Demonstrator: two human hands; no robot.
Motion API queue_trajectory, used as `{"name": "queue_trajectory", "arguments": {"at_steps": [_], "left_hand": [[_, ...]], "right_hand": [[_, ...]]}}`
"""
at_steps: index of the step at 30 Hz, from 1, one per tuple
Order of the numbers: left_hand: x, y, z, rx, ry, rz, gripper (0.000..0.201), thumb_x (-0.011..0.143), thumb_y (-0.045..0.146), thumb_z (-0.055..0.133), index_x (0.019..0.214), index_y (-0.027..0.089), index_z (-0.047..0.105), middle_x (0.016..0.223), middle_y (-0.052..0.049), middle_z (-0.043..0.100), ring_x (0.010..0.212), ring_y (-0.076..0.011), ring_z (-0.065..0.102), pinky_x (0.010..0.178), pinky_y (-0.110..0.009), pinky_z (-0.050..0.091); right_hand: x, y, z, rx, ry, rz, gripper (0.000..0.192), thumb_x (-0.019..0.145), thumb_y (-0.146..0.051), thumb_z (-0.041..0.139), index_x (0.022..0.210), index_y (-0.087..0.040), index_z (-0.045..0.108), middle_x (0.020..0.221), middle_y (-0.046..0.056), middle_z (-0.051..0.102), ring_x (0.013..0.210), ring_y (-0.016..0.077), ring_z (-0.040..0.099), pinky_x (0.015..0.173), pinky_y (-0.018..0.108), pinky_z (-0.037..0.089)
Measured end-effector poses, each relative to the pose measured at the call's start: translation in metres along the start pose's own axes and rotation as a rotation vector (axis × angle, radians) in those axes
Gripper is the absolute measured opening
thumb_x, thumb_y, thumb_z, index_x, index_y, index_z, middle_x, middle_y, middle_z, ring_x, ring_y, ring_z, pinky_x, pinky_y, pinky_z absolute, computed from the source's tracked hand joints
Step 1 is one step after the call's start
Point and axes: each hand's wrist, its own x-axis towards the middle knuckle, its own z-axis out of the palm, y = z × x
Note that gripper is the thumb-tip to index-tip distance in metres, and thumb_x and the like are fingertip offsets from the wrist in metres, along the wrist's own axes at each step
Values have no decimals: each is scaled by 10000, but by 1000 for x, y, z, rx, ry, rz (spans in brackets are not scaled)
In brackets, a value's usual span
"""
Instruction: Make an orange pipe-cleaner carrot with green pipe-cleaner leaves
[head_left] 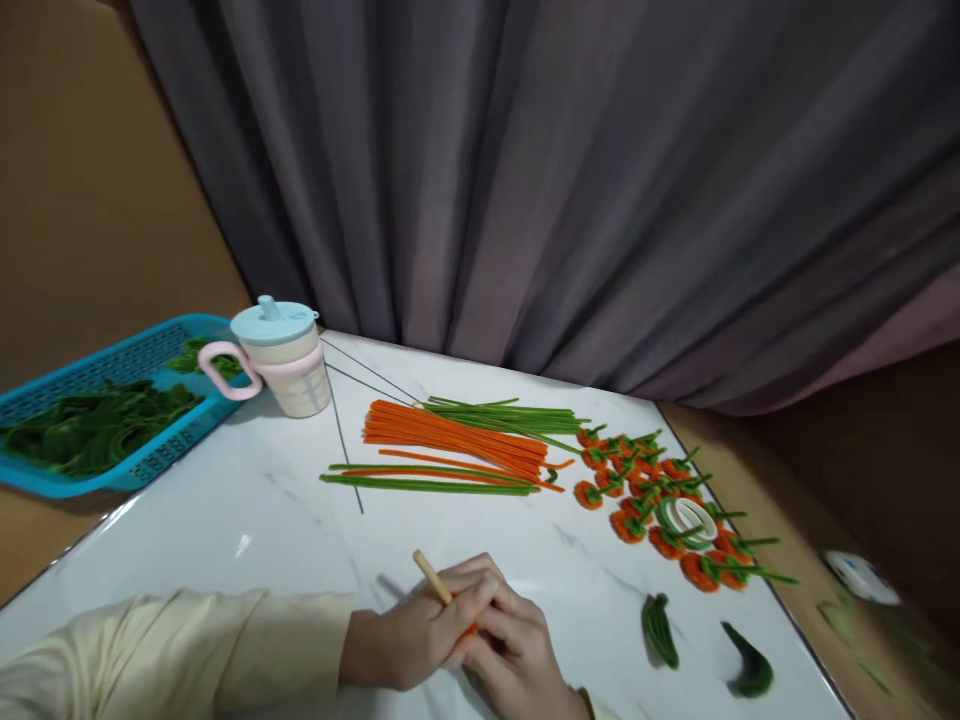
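Near the tabletop's front edge, my left hand (pixel 420 630) and right hand (pixel 517 655) together clench a wooden stick (pixel 433 577) with an orange pipe cleaner (pixel 469 630) at the fingers. Risk: the winding slackens if either grip eases.

Item: we are wearing a pale cream-yellow long sleeve (pixel 180 645) of soft, lightly creased fabric on the left arm, and it is ending in a plain cuff at the wrist. Both the left hand (pixel 420 630) and the right hand (pixel 517 660) are showing bare, ungloved, with no rings or watch visible.
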Motion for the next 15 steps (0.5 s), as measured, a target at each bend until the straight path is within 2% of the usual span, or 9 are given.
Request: {"name": "queue_trajectory", "arguments": {"at_steps": [3, 6, 8, 12, 15], "left_hand": [[1, -3, 1, -21, -28, 36, 532, 946, 533, 187, 798, 156, 531, 856, -73, 502, 825, -177, 496, 812, -315, 420], [2, -4, 2, -19, -43, 18, 487, 947, 510, 244, 797, 154, 541, 859, -72, 511, 846, -183, 508, 833, -307, 416], [2, -2, 2, -11, -71, 1, 468, 945, 505, 263, 835, 155, 554, 877, -73, 523, 863, -188, 517, 850, -304, 414], [3, 8, 4, -38, -89, -54, 437, 922, 529, 320, 842, 185, 577, 846, -57, 552, 844, -184, 527, 839, -275, 431], [3, 14, 6, -49, -77, -78, 440, 902, 560, 344, 830, 199, 585, 806, -46, 558, 817, -183, 527, 815, -263, 445]], "right_hand": [[0, -3, -5, -43, -14, -8, 241, 883, -270, 560, 678, -221, 676, 753, 24, 651, 770, 135, 624, 663, 222, 527], [-1, -5, -10, -65, -82, -43, 230, 911, -285, 510, 765, -224, 677, 890, 35, 682, 872, 132, 626, 746, 224, 525], [-4, -4, -11, -98, -103, -53, 258, 923, -337, 481, 817, -209, 677, 908, 48, 684, 893, 132, 622, 763, 219, 517], [-15, 6, -10, -310, -102, -41, 401, 933, -454, 415, 813, -185, 687, 688, 29, 642, 703, 114, 596, 622, 180, 496], [-21, 13, -9, -403, -130, -49, 449, 938, -478, 384, 753, -195, 680, 644, 12, 622, 648, 98, 575, 566, 162, 468]]}}
